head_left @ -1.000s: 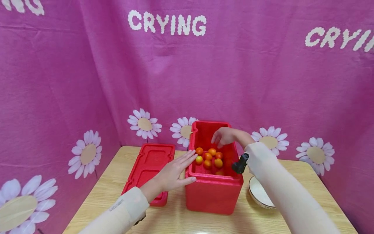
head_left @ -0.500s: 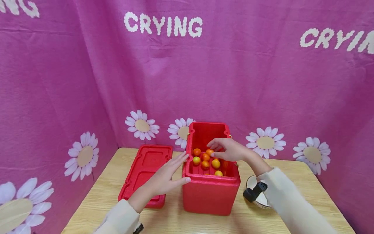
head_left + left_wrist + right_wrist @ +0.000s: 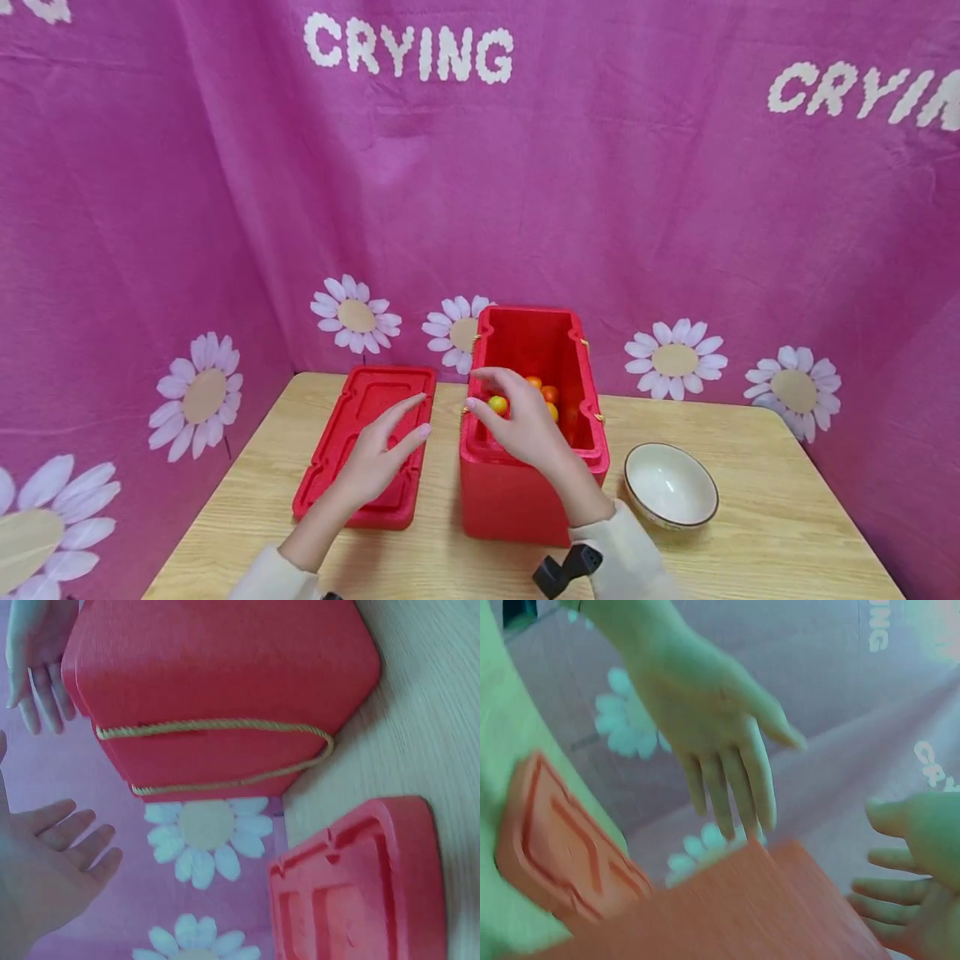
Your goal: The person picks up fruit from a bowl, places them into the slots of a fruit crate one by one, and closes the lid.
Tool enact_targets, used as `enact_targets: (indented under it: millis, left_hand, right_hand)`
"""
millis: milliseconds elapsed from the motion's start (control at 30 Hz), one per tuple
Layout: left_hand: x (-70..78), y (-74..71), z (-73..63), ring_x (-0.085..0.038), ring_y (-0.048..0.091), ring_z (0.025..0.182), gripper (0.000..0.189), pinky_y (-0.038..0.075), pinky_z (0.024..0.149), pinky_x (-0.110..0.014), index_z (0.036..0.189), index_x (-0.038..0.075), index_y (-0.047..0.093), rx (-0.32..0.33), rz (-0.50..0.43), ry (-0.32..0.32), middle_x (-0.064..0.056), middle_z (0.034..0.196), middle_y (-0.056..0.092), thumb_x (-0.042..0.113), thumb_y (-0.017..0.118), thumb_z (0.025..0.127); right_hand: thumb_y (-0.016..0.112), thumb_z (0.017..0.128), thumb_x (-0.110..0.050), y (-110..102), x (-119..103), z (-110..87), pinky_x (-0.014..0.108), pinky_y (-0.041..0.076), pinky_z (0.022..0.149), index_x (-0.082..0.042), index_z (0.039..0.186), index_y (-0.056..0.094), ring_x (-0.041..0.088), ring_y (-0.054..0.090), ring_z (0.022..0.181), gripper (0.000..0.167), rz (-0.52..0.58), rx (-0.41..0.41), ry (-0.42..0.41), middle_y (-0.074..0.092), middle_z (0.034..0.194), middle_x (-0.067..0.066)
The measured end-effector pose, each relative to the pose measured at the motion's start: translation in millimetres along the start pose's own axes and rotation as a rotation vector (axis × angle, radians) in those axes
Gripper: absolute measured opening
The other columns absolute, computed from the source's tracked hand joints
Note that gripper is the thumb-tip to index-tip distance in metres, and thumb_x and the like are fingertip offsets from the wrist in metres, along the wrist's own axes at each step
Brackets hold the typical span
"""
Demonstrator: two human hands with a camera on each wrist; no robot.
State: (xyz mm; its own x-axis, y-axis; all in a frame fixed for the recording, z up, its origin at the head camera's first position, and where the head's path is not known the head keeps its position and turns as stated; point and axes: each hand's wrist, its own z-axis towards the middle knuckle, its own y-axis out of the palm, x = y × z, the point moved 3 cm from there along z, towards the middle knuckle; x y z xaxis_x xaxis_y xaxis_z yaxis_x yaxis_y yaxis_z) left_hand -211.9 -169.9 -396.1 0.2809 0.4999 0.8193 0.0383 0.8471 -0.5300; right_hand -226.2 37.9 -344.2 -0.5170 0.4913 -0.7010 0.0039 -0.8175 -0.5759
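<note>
A red foam box (image 3: 506, 504) stands uncovered on the table, holding several small round orange fruits (image 3: 550, 394) and a yellow fruit (image 3: 497, 405). In the head view my right hand (image 3: 521, 425) is over the box's near rim, fingers spread and bent, nothing in its grasp; it hides part of the fruit. My left hand (image 3: 375, 454) hovers over the red lid (image 3: 386, 382) with fingers extended and thumb apart. Both hands look empty in the left wrist view, where a rope handle (image 3: 217, 724) loops along the box's side.
A white bowl (image 3: 671, 483) with a dark rim sits on the wooden table (image 3: 757, 492) to the right of the box. The lid lies flat to the box's left. Purple cloth (image 3: 555, 192) with daisies hangs behind and at both sides.
My right hand has come out of the box, back toward me and to the left. My left hand has left the box's left rim and moved left over the lid. The bowl is now uncovered.
</note>
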Motion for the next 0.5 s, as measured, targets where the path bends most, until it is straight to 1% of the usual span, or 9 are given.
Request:
enact_targets:
  millis: [133,233,300,367,433,500]
  left_hand:
    - [-16.2,-9.6,-1.2,-0.030,0.045,0.136,0.049,0.039,0.109,-0.056,0.139,0.017,0.051,0.056,0.031,-0.049,-0.007,0.143,0.052,0.035,0.058,0.094]
    - [-31.2,-17.4,-1.8,-0.032,0.046,0.135,0.049,0.039,0.108,-0.057,0.138,0.014,0.052,0.063,0.069,-0.096,-0.010,0.142,0.053,0.037,0.056,0.095]
    - [-40.5,-21.3,-2.1,-0.034,0.046,0.134,0.050,0.039,0.108,-0.057,0.138,0.013,0.051,0.057,0.094,-0.138,-0.012,0.143,0.052,0.039,0.055,0.095]
    - [-50.0,-24.8,-2.1,-0.035,0.045,0.134,0.052,0.039,0.108,-0.057,0.139,0.011,0.050,0.056,0.121,-0.174,-0.013,0.143,0.052,0.039,0.054,0.096]
    - [-60.2,-28.5,-2.3,-0.036,0.045,0.135,0.053,0.039,0.109,-0.057,0.139,0.009,0.049,0.060,0.137,-0.203,-0.015,0.143,0.051,0.039,0.053,0.096]
    - [-70.3,-32.4,-3.0,-0.037,0.044,0.135,0.053,0.038,0.110,-0.056,0.139,0.007,0.049,0.071,0.147,-0.220,-0.017,0.143,0.051,0.038,0.053,0.096]
  right_hand:
    - [0.070,0.087,-0.021,29,-15,-0.2,0.044,0.052,0.097,-0.008,0.123,0.060,0.025,0.060,0.112,0.040,-0.032,0.135,-0.036,0.064,0.122,0.011]
    - [0.070,0.087,-0.022,53,-24,1.1,0.040,0.053,0.098,-0.009,0.123,0.060,0.022,0.059,0.114,0.039,-0.047,0.178,-0.037,0.063,0.123,0.008]
    - [0.070,0.087,-0.022,67,-30,0.8,0.038,0.053,0.099,-0.010,0.123,0.059,0.021,0.058,0.117,0.039,-0.072,0.179,-0.047,0.062,0.124,0.007]
    - [0.070,0.087,-0.022,80,-35,-0.5,0.036,0.053,0.099,-0.011,0.124,0.058,0.021,0.057,0.118,0.041,-0.099,0.160,-0.073,0.061,0.126,0.006]
    - [0.071,0.087,-0.021,92,-37,-1.8,0.035,0.053,0.099,-0.010,0.124,0.058,0.020,0.057,0.119,0.041,-0.129,0.147,-0.107,0.061,0.126,0.006]
    - [0.070,0.087,-0.020,103,-35,-3.4,0.034,0.052,0.099,-0.010,0.124,0.058,0.019,0.057,0.118,0.040,-0.141,0.124,-0.120,0.061,0.125,0.005]
